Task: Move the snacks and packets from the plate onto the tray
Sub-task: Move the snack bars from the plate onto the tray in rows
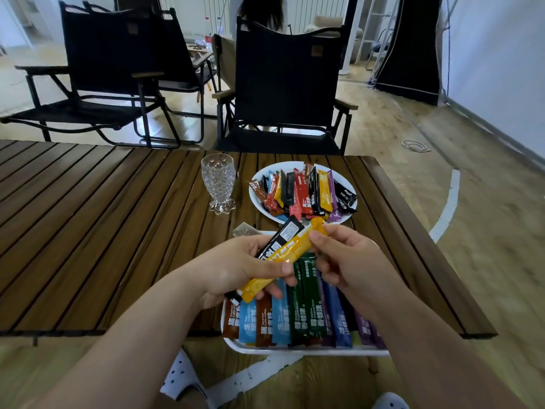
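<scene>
A white plate (pixel 348 184) at the far right of the wooden table holds several coloured stick packets (pixel 306 193). Nearer me, a white tray (pixel 295 351) carries a row of several packets (pixel 298 317) in brown, blue, green and purple. Above the tray my left hand (pixel 236 267) grips a yellow packet (pixel 292 252) and a black packet (pixel 280 237) together. My right hand (pixel 348 261) pinches the upper end of the yellow packet. Both hands hide the tray's middle.
A clear patterned glass (pixel 218 184) stands left of the plate. A grey-brown sachet (pixel 243 231) lies at the tray's far left corner. The tray overhangs the table's near edge (pixel 88 332). Black folding chairs (pixel 283 90) stand beyond the table.
</scene>
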Available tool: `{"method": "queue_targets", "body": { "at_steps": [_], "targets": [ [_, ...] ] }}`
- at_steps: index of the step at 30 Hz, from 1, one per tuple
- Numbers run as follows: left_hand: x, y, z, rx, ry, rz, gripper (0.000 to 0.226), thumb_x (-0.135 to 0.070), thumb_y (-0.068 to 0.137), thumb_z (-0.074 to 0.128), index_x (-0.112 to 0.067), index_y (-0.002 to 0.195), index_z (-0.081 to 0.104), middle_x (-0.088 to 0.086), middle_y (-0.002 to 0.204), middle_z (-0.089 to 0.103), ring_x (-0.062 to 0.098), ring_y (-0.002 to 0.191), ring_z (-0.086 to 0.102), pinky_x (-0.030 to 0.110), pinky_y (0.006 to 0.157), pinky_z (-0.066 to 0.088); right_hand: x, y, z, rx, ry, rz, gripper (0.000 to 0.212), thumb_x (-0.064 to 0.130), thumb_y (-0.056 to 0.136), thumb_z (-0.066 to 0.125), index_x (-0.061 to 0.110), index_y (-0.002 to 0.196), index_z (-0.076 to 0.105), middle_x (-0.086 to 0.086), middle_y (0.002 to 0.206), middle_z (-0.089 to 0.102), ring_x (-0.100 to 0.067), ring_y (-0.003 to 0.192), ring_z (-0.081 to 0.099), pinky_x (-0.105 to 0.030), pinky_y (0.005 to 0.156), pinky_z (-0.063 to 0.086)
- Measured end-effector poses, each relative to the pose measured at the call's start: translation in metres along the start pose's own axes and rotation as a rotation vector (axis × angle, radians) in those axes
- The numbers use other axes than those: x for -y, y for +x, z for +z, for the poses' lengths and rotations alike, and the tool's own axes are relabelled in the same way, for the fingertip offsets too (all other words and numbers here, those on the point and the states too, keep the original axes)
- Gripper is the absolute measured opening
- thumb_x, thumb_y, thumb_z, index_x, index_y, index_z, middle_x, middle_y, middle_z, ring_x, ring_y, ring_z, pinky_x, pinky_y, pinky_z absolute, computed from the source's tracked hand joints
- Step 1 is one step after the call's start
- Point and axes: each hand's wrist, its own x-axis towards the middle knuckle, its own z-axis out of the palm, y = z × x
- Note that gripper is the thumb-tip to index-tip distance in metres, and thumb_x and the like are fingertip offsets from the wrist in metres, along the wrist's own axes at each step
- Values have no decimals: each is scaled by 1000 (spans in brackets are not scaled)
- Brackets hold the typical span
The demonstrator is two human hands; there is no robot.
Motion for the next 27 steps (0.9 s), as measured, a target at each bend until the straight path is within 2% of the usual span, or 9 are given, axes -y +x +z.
{"method": "queue_targets", "body": {
  "at_steps": [4, 8, 10, 13, 15, 17, 19, 22, 27],
  "targets": [
    [0, 3, 4, -108, -170, -43, 35, -41, 96, 64, -10, 112, 66, 11, 92, 76, 13, 62, 65, 18, 47, 47, 9, 1, -7, -9, 282, 1, 9, 15, 93, 65, 11, 101, 68, -8, 86, 75, -13, 63, 70, -18, 46, 51],
    [-2, 4, 1, -178, -362, -58, 30, -30, 88, 71, -6, 107, 64, 12, 84, 72, 10, 54, 55, 15, 39, 42, 18, 0, -17, 48, 330, -98, 15, 30, 91, 67, 16, 84, 72, -11, 92, 75, -21, 74, 74, -25, 54, 56],
    [-1, 4, -1, -194, -421, -40, 32, -19, 85, 73, -7, 110, 59, 8, 74, 67, 8, 51, 54, 13, 40, 42, 19, -2, -19, 92, 207, -118, 24, 34, 93, 63, 15, 80, 71, -11, 89, 73, -21, 72, 70, -27, 56, 55],
    [0, 6, -4, -277, -489, 20, 29, -10, 79, 75, -12, 103, 57, 5, 68, 63, 8, 51, 52, 13, 43, 44, 15, -6, -17, 23, -195, -173, 4, 13, 93, 68, 15, 96, 69, -4, 95, 74, -20, 74, 73, -24, 58, 56],
    [1, 7, -6, -318, -493, 43, 27, -11, 76, 78, -14, 97, 60, 6, 72, 62, 10, 56, 49, 14, 44, 44, 11, -7, -14, -13, -392, -203, 28, 2, 92, 69, 23, 111, 65, 2, 106, 73, -18, 77, 77, -24, 60, 58],
    [2, 8, -5, -334, -436, 62, 23, -14, 77, 80, -16, 91, 61, 7, 75, 63, 11, 57, 46, 15, 47, 46, 9, -9, -12, -17, -566, -202, 40, 6, 89, 74, 32, 117, 62, 12, 112, 70, -12, 84, 75, -23, 64, 57],
    [4, 9, -3, -369, -296, 89, 26, -17, 76, 82, -17, 87, 59, 5, 75, 65, 11, 55, 46, 19, 52, 49, 7, -8, -13, 4, -733, -166, 32, 16, 86, 78, 35, 109, 69, 16, 100, 74, -4, 86, 71, -23, 69, 55],
    [6, 10, 4, -407, -171, 109, 30, -16, 76, 84, -17, 91, 58, 7, 77, 66, 11, 55, 49, 21, 53, 48, 6, -7, -15, 83, -802, -51, 5, 26, 85, 79, 31, 86, 77, 13, 80, 76, -2, 74, 71, -28, 73, 57],
    [6, 13, 11, -414, -167, 53, 28, -25, 86, 77, -11, 103, 60, 7, 75, 61, 13, 56, 47, 27, 63, 41, 12, -4, -26, 115, -843, 46, 4, 31, 86, 79, 30, 83, 76, 15, 70, 73, 4, 60, 65, -21, 61, 49]
  ]
}}
